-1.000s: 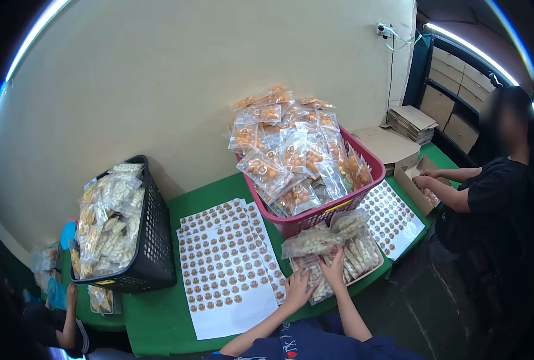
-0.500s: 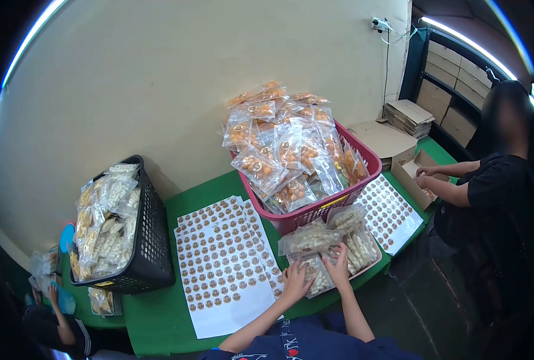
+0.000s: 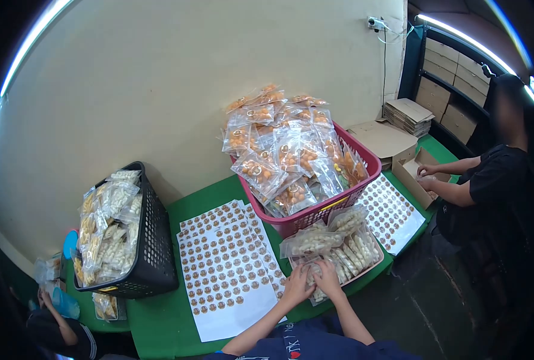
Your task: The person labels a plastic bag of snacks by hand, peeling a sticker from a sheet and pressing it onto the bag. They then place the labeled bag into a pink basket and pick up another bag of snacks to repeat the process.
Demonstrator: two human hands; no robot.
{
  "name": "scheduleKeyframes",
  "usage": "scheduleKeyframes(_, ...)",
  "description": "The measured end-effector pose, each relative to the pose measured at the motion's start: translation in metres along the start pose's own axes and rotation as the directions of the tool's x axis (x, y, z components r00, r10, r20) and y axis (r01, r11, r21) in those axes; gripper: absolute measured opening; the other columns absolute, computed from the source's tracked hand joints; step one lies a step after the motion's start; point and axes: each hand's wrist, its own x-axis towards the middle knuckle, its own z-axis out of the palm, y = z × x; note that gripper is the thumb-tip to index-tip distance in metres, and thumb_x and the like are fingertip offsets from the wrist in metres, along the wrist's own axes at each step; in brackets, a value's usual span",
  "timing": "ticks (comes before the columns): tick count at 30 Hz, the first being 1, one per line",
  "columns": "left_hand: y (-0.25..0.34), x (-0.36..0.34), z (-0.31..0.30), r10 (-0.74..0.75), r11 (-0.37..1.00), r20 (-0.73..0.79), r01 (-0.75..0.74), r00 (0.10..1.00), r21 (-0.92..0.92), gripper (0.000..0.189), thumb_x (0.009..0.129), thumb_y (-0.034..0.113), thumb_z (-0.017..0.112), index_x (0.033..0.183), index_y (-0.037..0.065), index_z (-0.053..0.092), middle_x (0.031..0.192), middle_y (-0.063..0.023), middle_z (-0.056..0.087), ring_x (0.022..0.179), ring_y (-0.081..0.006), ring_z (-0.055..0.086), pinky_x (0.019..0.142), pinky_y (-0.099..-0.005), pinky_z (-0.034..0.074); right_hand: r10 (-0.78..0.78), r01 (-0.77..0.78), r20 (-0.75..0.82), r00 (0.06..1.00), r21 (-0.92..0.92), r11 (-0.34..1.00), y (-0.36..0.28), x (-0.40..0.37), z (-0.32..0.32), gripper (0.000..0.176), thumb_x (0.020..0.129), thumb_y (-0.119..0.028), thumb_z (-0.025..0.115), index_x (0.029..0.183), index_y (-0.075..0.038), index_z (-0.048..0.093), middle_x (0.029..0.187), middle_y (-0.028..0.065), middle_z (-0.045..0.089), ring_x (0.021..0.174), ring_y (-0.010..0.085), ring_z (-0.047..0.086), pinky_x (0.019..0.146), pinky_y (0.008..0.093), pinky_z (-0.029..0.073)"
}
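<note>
A shallow pinkish-rimmed tray (image 3: 370, 270) at the table's front edge holds clear bags of white, pellet-like snack pieces (image 3: 349, 257), lined up on edge in a row. More such bags (image 3: 315, 242) lie heaped along its back. My left hand (image 3: 298, 284) has its fingers curled over a bag at the tray's left front. Close beside it, my right hand (image 3: 328, 280) grips the same bag from the right, fingers bent. Most of that bag is hidden under both hands.
Behind the tray stands a maroon basket (image 3: 372, 165) piled with bags of orange balls. Sheets of round stickers (image 3: 225, 273) lie to the left, near a black basket (image 3: 159, 240) of snack bags. A co-worker (image 3: 489, 180) handles a cardboard box (image 3: 408, 171) at right; another person (image 3: 57, 327) sits lower left.
My hands have drawn closer together, the right one shifting left and down over the bag. The bag is now mostly covered. The co-worker's hands moved slightly at the cardboard box.
</note>
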Motion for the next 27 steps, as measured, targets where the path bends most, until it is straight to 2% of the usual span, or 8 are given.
scheduleKeyframes(5,0.010,-0.001,-0.009,-0.048,0.995,0.096,0.039,0.994,0.090,0.070,0.064,0.041,0.063,0.119,0.005,0.041,0.126,-0.0150,0.037,0.115,-0.0311,0.038,0.089,-0.0484,0.034,0.168,-0.150,0.093,0.981,-0.179,0.972,-0.012,-0.006,-0.002,0.046,0.070,-0.020,0.061,0.112,-0.004,0.051,0.104,0.0176,0.047,0.099,0.0343,0.045,0.083,0.0413,0.038)
scheduleKeyframes(10,0.002,-0.002,-0.001,-0.007,0.990,0.050,0.000,0.999,0.139,0.071,0.063,0.044,0.061,0.119,0.006,0.041,0.124,-0.0133,0.040,0.115,-0.0270,0.039,0.090,-0.0489,0.031,0.189,-0.145,0.134,0.973,-0.285,0.947,-0.010,-0.002,0.007,0.045,0.071,-0.023,0.061,0.111,-0.005,0.051,0.109,0.0210,0.043,0.101,0.0362,0.041,0.083,0.0473,0.036)
scheduleKeyframes(14,-0.003,0.007,-0.003,-0.045,0.978,0.058,0.033,0.997,0.204,0.067,0.065,0.043,0.060,0.118,0.005,0.044,0.124,-0.0129,0.041,0.115,-0.0258,0.039,0.089,-0.0498,0.031,0.223,-0.141,0.189,0.956,-0.370,0.918,0.001,0.005,0.020,0.043,0.073,-0.024,0.059,0.110,-0.005,0.051,0.115,0.0232,0.039,0.106,0.0369,0.039,0.085,0.0502,0.032)
scheduleKeyframes(16,-0.006,0.014,-0.005,-0.032,0.981,0.010,0.030,0.999,0.191,0.067,0.066,0.043,0.059,0.119,0.005,0.043,0.124,-0.0133,0.041,0.116,-0.0264,0.038,0.091,-0.0515,0.029,0.166,-0.129,0.134,0.977,-0.244,0.961,0.001,0.009,0.018,0.039,0.072,-0.024,0.060,0.105,-0.004,0.054,0.115,0.0231,0.039,0.105,0.0371,0.040,0.085,0.0474,0.034)
scheduleKeyframes(20,-0.007,0.023,-0.018,-0.078,0.985,0.132,0.057,0.988,0.161,0.069,0.066,0.044,0.059,0.120,0.005,0.042,0.125,-0.0135,0.040,0.118,-0.0268,0.036,0.096,-0.0537,0.023,0.156,-0.162,0.064,0.986,0.114,0.980,0.013,0.026,0.008,0.041,0.068,-0.024,0.067,0.101,-0.003,0.055,0.109,0.0232,0.043,0.092,0.0330,0.048,0.077,0.0381,0.042)
scheduleKeyframes(21,-0.007,0.024,-0.018,-0.090,0.984,0.141,0.067,0.986,0.162,0.069,0.066,0.044,0.060,0.120,0.005,0.042,0.125,-0.0135,0.040,0.119,-0.0266,0.036,0.097,-0.0538,0.022,0.212,-0.211,0.003,0.977,0.061,0.975,0.004,0.029,-0.003,0.048,0.066,-0.024,0.070,0.105,-0.002,0.051,0.111,0.0219,0.042,0.087,0.0300,0.050,0.074,0.0340,0.044)
scheduleKeyframes(24,-0.007,0.028,-0.020,-0.058,0.988,0.123,0.040,0.991,0.149,0.066,0.068,0.044,0.061,0.119,0.006,0.044,0.124,-0.0133,0.041,0.119,-0.0261,0.036,0.097,-0.0542,0.022,0.233,-0.204,-0.222,0.947,0.148,0.968,0.001,0.040,-0.001,0.060,0.066,-0.025,0.071,0.114,-0.002,0.043,0.117,0.0227,0.034,0.098,0.0335,0.045,0.083,0.0377,0.039)
scheduleKeyframes(27,-0.007,0.027,-0.020,-0.008,0.993,0.096,-0.004,0.995,0.120,0.061,0.071,0.043,0.059,0.118,0.006,0.045,0.123,-0.0129,0.042,0.118,-0.0259,0.037,0.096,-0.0548,0.023,0.127,-0.158,-0.395,0.910,-0.046,0.986,-0.013,0.056,-0.003,0.072,0.063,-0.024,0.073,0.121,-0.003,0.035,0.123,0.0248,0.024,0.111,0.0388,0.033,0.092,0.0419,0.031)
